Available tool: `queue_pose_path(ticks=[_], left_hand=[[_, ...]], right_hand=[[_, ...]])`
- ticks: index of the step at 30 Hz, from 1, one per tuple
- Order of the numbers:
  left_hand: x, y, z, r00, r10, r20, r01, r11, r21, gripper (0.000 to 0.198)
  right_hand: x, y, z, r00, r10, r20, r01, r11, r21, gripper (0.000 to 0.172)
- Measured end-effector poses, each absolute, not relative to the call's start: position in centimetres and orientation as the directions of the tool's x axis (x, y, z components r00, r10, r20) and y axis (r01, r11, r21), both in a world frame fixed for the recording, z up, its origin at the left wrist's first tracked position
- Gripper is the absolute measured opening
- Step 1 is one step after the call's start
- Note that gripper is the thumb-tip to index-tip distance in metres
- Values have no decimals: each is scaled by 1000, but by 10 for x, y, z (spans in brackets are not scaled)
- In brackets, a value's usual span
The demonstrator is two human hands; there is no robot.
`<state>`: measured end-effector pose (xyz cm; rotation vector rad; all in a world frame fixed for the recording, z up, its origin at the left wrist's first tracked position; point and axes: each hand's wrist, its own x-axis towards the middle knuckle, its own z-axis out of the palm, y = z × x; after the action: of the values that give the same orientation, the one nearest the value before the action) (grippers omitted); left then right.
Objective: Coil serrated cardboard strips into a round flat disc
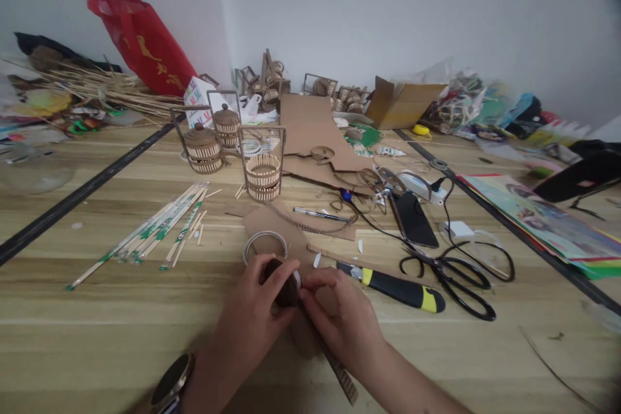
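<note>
Corrugated cardboard strip [347,387] slants across the near centre, from a dark round piece [287,295] toward the near right. The left hand [256,312] reaches in from the left, thumb and fingers curled closed around the dark round piece; the right hand [343,312] bends inward from the right, thumb and forefinger pinched together on the strip. Farther off, left of centre, stand three handled baskets [263,193], two lidded, one open; rightward lie one cutter [400,290], one pair of scissors [452,265] and one phone [416,220].
</note>
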<state>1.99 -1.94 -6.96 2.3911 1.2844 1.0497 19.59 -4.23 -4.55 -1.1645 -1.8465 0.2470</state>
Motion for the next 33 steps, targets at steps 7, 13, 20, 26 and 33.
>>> queue_pose_path(ticks=[7,13,20,26,33], left_hand=[[21,-20,-65,382,781,494,609,-615,501,62],[21,-21,-61,390,789,474,627,-605,491,61],[21,-23,-63,376,802,463,642,-586,494,61],[21,-23,-63,376,803,462,649,-584,487,56],[21,-24,-64,381,811,445,657,-576,487,53]], right_hand=[[196,-42,-48,-142,828,543,596,509,-621,13],[196,-42,-49,-140,824,548,607,509,-610,12],[194,-42,-47,-161,836,525,615,501,-609,14],[193,-42,-51,-182,817,548,614,529,-586,17],[193,-42,-53,-174,845,505,626,491,-606,18]])
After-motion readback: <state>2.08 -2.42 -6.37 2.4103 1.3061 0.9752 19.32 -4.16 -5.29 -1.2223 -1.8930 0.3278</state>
